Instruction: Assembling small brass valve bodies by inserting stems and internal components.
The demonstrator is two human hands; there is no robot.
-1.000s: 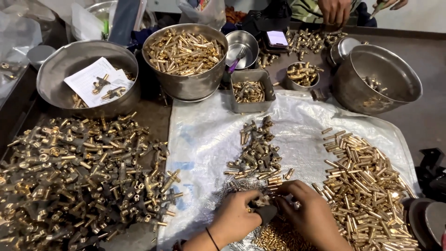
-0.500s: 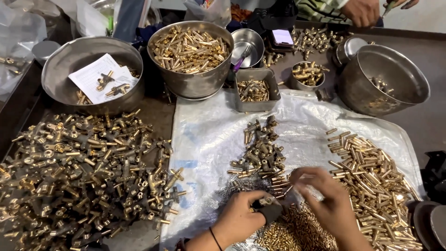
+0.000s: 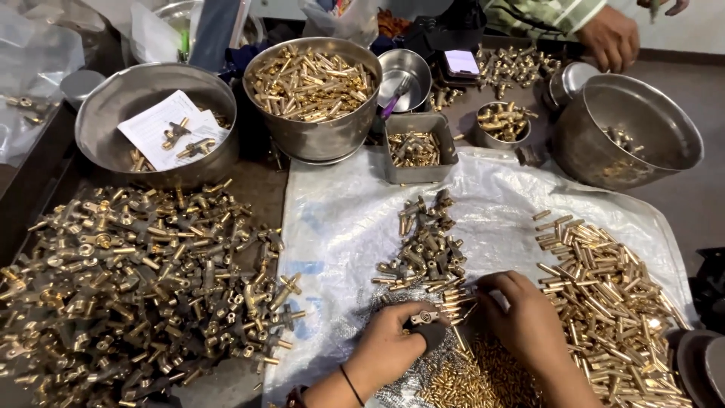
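My left hand [image 3: 393,347] grips a small brass fitting [image 3: 424,316] over a dark holder, low in the middle of the head view. My right hand [image 3: 525,321] is curled beside it, fingertips pinching at thin brass pins [image 3: 457,298] right next to the fitting. Both hands rest over a white plastic sheet [image 3: 347,219]. A small heap of assembled brass fittings [image 3: 427,245] lies just above the hands. A wide spread of brass tubes [image 3: 604,287] lies to the right of my right hand. Small brass pieces [image 3: 468,381] are piled beneath the hands.
A big pile of brass valve bodies [image 3: 128,279] covers the left. Steel bowls stand behind: one with paper [image 3: 155,125], one full of brass parts [image 3: 313,83], one nearly bare [image 3: 630,136]. A square tin [image 3: 419,147] sits between. Another person's hand [image 3: 608,34] works at the top right.
My right hand has drawn back from the right-hand brass tubes toward the fitting in my left hand. The view has shifted slightly lower. The other person's hand moved a little at the top.
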